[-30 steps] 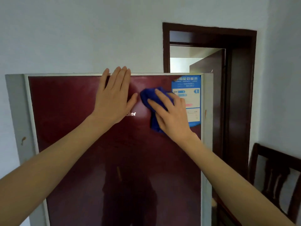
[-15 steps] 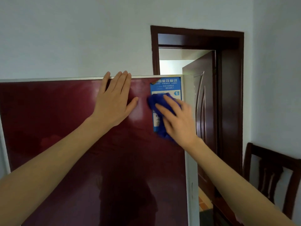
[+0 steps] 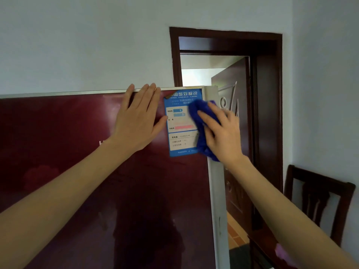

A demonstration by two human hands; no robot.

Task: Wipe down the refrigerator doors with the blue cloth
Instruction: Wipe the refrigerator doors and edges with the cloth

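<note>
we are wiping the top right corner of the dark red refrigerator door point(image 3: 93, 171). our right hand point(image 3: 221, 133) presses the bunched blue cloth point(image 3: 200, 117) flat under spread fingers, over the right half of the blue energy label point(image 3: 179, 123), at about two o'clock on the door. our left hand point(image 3: 138, 121) lies open and flat against the door at about twelve o'clock, fingertips reaching its top edge, thumb almost at the label, holding nothing. the door's lower stretch looks unwiped, so we judge the next stroke should drop from the silver side trim point(image 3: 215, 181) toward six o'clock, keeping pressure even.
</note>
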